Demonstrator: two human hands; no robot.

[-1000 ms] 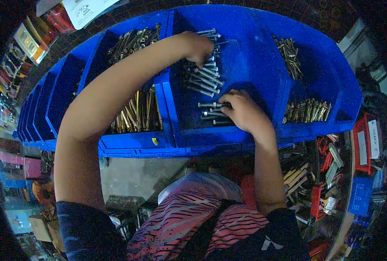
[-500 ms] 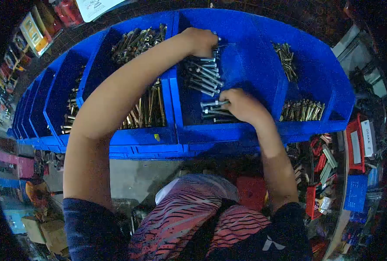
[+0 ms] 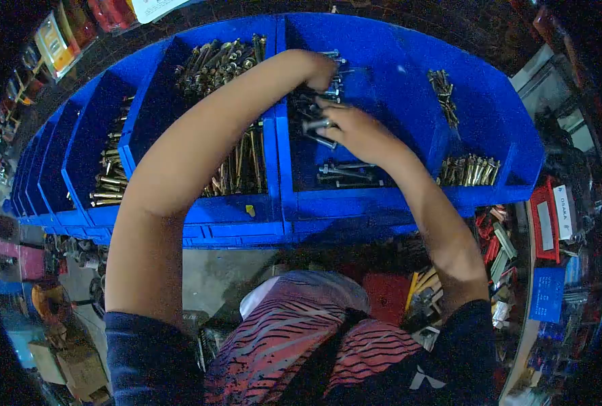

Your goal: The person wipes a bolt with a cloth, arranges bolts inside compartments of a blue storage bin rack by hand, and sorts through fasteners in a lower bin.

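Note:
My right hand (image 3: 358, 132) is closed on a silver bolt (image 3: 316, 125), holding it over the loose bolts in the middle compartment of the blue bin (image 3: 399, 108). Just beyond it, my left hand (image 3: 320, 70) reaches down at the far end of the same compartment, beside silver bolts (image 3: 331, 54). Its fingers are curled downward, partly hidden and blurred, so what they hold does not show. Near the compartment's front wall lies a small group of silver bolts (image 3: 348, 174), roughly side by side.
Brass-coloured bolts (image 3: 223, 64) fill the compartment to the left, under my left forearm. Shorter brass-coloured fasteners (image 3: 474, 169) lie in the right compartment. A red tray (image 3: 543, 223) and a blue box (image 3: 549, 294) stand at the right.
My right hand has moved away from the front wall, up toward my left hand, carrying a bolt. My left hand has shifted slightly right and nearer. The view has moved a little.

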